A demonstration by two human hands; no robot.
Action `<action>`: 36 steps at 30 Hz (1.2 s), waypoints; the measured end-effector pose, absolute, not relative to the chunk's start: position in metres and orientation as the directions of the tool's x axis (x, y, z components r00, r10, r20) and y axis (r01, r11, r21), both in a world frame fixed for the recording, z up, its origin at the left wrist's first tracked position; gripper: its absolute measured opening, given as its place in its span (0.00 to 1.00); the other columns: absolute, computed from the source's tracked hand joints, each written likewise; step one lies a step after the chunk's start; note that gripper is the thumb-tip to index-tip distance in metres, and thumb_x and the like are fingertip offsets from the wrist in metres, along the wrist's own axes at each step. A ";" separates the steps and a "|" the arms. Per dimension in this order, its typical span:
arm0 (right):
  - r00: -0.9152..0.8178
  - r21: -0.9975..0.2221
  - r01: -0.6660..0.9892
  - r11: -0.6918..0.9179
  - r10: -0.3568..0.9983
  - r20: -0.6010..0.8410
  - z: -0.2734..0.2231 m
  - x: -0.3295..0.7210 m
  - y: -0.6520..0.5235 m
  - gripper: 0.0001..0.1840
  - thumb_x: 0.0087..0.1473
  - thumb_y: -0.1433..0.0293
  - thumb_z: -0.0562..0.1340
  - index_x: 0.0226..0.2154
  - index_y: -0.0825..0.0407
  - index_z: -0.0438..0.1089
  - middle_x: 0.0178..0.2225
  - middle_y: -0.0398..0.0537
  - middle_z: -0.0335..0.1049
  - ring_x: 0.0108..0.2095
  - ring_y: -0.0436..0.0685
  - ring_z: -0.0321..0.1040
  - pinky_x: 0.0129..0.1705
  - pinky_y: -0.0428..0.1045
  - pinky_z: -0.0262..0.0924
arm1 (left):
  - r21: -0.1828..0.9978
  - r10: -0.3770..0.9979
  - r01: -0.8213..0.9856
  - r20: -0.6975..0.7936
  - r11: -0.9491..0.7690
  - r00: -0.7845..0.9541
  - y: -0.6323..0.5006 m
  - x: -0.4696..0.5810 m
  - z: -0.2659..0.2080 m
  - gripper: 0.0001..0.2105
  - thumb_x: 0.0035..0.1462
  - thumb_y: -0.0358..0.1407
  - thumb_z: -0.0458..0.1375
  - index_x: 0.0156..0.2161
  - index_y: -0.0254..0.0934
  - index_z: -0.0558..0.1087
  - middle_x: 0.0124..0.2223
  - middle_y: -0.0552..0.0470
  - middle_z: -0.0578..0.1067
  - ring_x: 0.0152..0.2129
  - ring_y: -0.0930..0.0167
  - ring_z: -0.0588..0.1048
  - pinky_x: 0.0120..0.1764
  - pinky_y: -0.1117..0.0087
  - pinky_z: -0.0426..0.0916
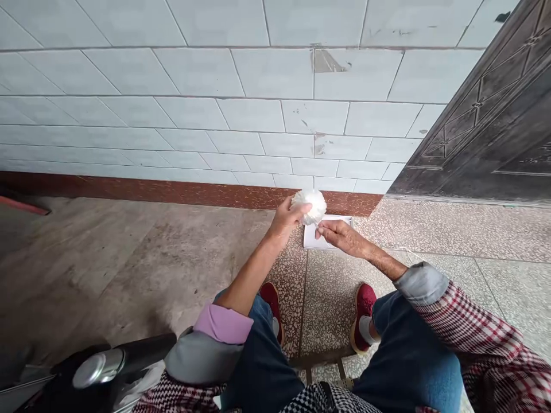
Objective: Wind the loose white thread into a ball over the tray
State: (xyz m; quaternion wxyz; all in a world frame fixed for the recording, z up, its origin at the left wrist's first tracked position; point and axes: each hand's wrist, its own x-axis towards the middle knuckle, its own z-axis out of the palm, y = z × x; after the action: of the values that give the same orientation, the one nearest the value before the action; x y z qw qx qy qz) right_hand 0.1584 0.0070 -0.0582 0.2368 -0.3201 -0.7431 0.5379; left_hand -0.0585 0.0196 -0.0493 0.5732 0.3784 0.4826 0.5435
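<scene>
One white ball: between both hands.
Left hand: thumb and fingers gripping its left side.
Right hand: fingertips at its near right edge; cannot tell whether they grip.
White tray: on the floor below.

I see a matt, ruffled puff, paper or cloth I cannot tell, and a smooth tray on my remote feed. The wall is smooth, faintly glossy tile, the door dull embossed metal by its look, the floor speckled terrazzo. I make out denim jeans, woven cloth sleeves and a shiny metal cap.
</scene>
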 end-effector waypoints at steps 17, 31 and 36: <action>-0.435 -0.757 0.479 0.445 0.869 0.235 -0.037 0.214 0.041 0.30 0.74 0.41 0.54 0.33 0.47 0.66 0.30 0.46 0.68 0.32 0.57 0.64 0.39 0.54 0.58 | 0.822 0.891 -0.487 -0.053 0.295 0.451 0.010 -0.039 -0.061 0.40 0.47 0.59 0.76 0.62 0.39 0.80 0.59 0.36 0.84 0.66 0.45 0.75 0.64 0.47 0.75; -0.554 -0.739 0.510 0.440 0.825 0.109 -0.056 0.204 0.032 0.19 0.73 0.56 0.57 0.32 0.48 0.68 0.28 0.45 0.68 0.31 0.56 0.63 0.38 0.52 0.57 | 0.870 0.927 -0.434 -0.062 0.232 0.371 0.008 -0.037 -0.049 0.33 0.43 0.49 0.75 0.55 0.40 0.79 0.55 0.39 0.83 0.62 0.48 0.77 0.62 0.49 0.75; -0.711 -0.804 0.359 0.474 0.697 0.093 -0.027 0.190 0.000 0.26 0.79 0.50 0.54 0.37 0.49 0.72 0.28 0.42 0.66 0.29 0.53 0.61 0.36 0.50 0.56 | 0.992 0.983 0.102 0.093 -0.077 -0.158 0.028 -0.063 -0.046 0.36 0.30 0.41 0.80 0.50 0.42 0.78 0.55 0.43 0.78 0.61 0.46 0.74 0.66 0.44 0.71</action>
State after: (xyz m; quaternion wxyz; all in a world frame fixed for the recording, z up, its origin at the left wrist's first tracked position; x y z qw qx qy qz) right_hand 0.1900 0.0004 -0.0267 0.2093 -0.3170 -0.8325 0.4032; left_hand -0.0625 0.0282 -0.0465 0.4111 0.5018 0.5407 0.5356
